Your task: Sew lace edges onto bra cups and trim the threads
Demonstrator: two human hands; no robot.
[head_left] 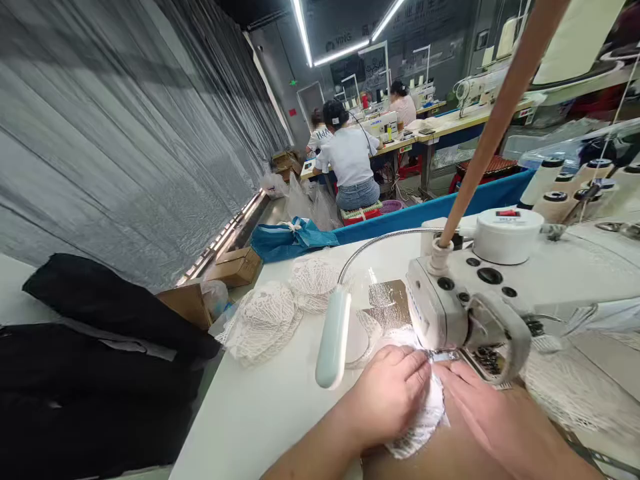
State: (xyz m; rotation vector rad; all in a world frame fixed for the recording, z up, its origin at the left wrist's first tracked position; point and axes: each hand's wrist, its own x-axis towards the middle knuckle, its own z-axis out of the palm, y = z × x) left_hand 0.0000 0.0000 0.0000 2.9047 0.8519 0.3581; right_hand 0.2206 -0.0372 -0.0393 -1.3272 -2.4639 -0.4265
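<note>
A white lace piece lies under the needle area of a white sewing machine. My left hand rests on it with fingers curled and pressed together, gripping the lace at the presser foot. On the other side of the foot, my right hand has its fingers stretched out flat at the lace's edge. A pale green lamp on a bendy metal arm hangs left of the machine head. Behind my left hand lies another lace cup. What is directly under the foot is hidden.
Stacked lace cups sit on the white table, beside another lace stack. Thread cones stand at right, near more lace. A brown pole rises from the machine. A person sits farther off.
</note>
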